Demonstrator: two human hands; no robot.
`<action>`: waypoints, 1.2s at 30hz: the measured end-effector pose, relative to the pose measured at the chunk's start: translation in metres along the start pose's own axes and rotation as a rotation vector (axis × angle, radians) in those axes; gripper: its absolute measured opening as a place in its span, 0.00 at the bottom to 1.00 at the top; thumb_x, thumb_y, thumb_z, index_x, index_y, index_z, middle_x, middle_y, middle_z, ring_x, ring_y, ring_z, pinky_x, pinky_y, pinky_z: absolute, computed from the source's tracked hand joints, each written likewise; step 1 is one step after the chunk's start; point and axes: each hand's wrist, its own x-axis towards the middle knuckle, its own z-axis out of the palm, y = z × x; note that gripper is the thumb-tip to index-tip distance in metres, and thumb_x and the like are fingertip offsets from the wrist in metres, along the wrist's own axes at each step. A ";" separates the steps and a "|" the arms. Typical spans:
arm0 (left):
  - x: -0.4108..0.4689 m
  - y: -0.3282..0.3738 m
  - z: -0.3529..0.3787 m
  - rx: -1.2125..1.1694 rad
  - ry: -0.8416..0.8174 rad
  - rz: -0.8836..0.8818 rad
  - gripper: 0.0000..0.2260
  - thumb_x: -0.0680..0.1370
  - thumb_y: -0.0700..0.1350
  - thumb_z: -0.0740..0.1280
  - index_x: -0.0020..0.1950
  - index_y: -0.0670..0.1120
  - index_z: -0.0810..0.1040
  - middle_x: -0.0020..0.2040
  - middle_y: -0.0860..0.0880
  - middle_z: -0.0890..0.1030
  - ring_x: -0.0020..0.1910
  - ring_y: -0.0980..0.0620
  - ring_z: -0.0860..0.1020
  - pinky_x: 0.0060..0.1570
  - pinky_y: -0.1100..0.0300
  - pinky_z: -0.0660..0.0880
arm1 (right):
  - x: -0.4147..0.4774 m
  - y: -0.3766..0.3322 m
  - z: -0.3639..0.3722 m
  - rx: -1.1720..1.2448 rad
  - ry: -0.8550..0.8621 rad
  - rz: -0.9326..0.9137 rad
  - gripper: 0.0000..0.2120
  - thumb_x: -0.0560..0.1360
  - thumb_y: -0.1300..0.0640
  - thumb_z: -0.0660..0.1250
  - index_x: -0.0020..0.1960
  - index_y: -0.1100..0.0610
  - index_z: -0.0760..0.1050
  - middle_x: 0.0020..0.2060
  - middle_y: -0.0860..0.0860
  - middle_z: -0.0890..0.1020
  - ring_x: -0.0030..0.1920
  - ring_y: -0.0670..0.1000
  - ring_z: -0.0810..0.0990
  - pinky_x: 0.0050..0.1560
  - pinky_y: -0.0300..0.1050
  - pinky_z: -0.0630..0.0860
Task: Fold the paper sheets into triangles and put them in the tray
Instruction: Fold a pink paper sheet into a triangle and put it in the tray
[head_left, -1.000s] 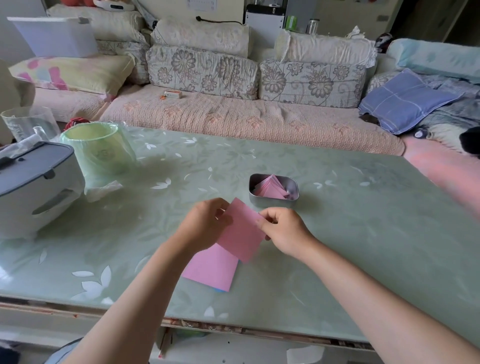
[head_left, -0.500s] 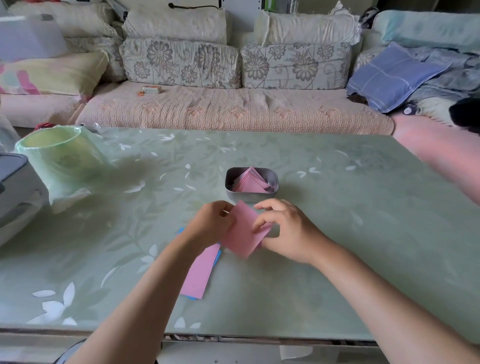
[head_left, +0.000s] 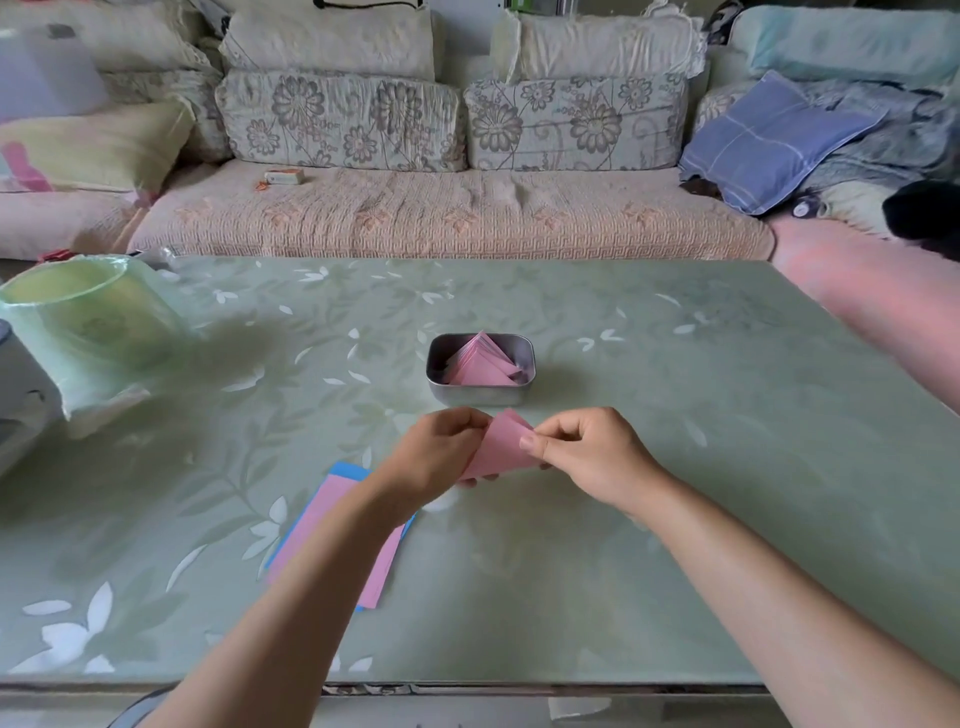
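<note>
Head view, looking down over a pale green table (head_left: 675, 467) with a leaf pattern: the person's left hand (head_left: 441, 452) and right hand (head_left: 597, 457) meet just above the tabletop, both holding one pink sheet (head_left: 501, 447) between them. The left hand's fingers are curled around the sheet's left side, and the right hand pinches its right edge between thumb and forefinger, the other fingers bent. The sheet is tilted, and its upper end comes to a point; how far it is folded cannot be told. Just beyond the hands stands a small metal tray (head_left: 480, 397), apart from them, with folded pink triangles (head_left: 480, 364) stacked inside. Nearer the person, partly under the left forearm, a stack of flat sheets (head_left: 332, 530) lies on the table, pink on top with blue edges showing beneath. At the table's left side sits a green bin (head_left: 88, 317) lined with thin plastic. Behind the table runs a sofa (head_left: 441, 208) with flowered cushions, a small box (head_left: 283, 177) on its seat and a blue pillow (head_left: 769, 140) at its right end.
</note>
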 end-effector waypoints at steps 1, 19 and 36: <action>-0.001 0.002 0.001 -0.064 -0.002 -0.006 0.11 0.80 0.41 0.59 0.50 0.45 0.82 0.41 0.42 0.85 0.39 0.47 0.84 0.42 0.54 0.78 | 0.000 -0.001 0.000 0.015 0.002 0.012 0.07 0.74 0.51 0.75 0.38 0.51 0.84 0.34 0.50 0.85 0.35 0.46 0.78 0.39 0.41 0.72; 0.007 -0.009 0.008 -0.012 0.223 0.103 0.03 0.73 0.48 0.75 0.40 0.52 0.84 0.34 0.57 0.84 0.29 0.62 0.75 0.31 0.71 0.70 | 0.000 -0.009 0.010 0.223 0.031 0.046 0.07 0.77 0.59 0.71 0.53 0.52 0.78 0.38 0.52 0.86 0.32 0.49 0.82 0.33 0.34 0.73; 0.002 -0.004 0.012 0.024 0.304 0.182 0.07 0.70 0.53 0.78 0.37 0.63 0.82 0.34 0.58 0.83 0.30 0.61 0.77 0.30 0.67 0.71 | -0.002 -0.008 0.012 0.083 0.015 -0.029 0.08 0.79 0.56 0.68 0.47 0.52 0.86 0.42 0.45 0.87 0.42 0.40 0.81 0.44 0.33 0.75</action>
